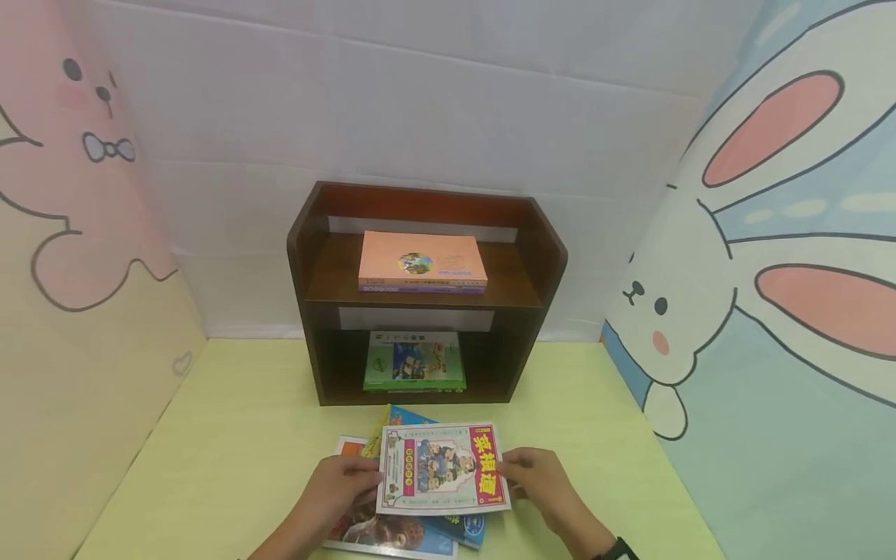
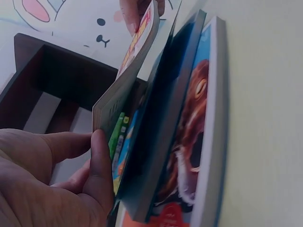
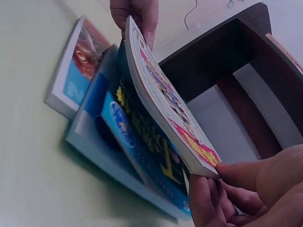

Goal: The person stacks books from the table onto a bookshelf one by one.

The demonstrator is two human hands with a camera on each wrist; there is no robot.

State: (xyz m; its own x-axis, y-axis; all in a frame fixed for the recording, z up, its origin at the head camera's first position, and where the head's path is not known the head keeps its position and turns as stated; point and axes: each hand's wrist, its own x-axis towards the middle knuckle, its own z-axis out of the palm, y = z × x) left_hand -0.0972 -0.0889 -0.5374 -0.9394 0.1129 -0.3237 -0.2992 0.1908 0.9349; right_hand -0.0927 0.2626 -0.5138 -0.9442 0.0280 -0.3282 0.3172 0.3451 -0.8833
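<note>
From where I stand, the left hand [image 1: 343, 486] is at the far left of the stack, its fingers pinching the edge of the white-bordered comic-style book [image 1: 444, 470]. Below that hand, on the pale yellow bench [image 1: 210, 451], lies the creature-cover book [image 1: 381, 537]; one large character shows on it, N or 2, I can't tell which. The white-bordered book is held over the blue-covered book [image 1: 472, 529], a gap showing beneath it in both wrist views. Its yellow-on-red title looks like 菜根譚, though blurred; the smaller print is beyond me. Behind, the dark wooden bookshelf [image 1: 507, 272] carries a peach-covered book [image 1: 427, 257] on its upper level and a green book [image 1: 420, 365] below, their lettering too small to make out. On the right, the right hand [image 1: 542, 482] pinches the opposite edge between thumb and fingers. I'd judge the step in hand to be lifting this top book off the others; the next move would call for both grips staying firm and the blue-covered book not being dragged along.
</note>
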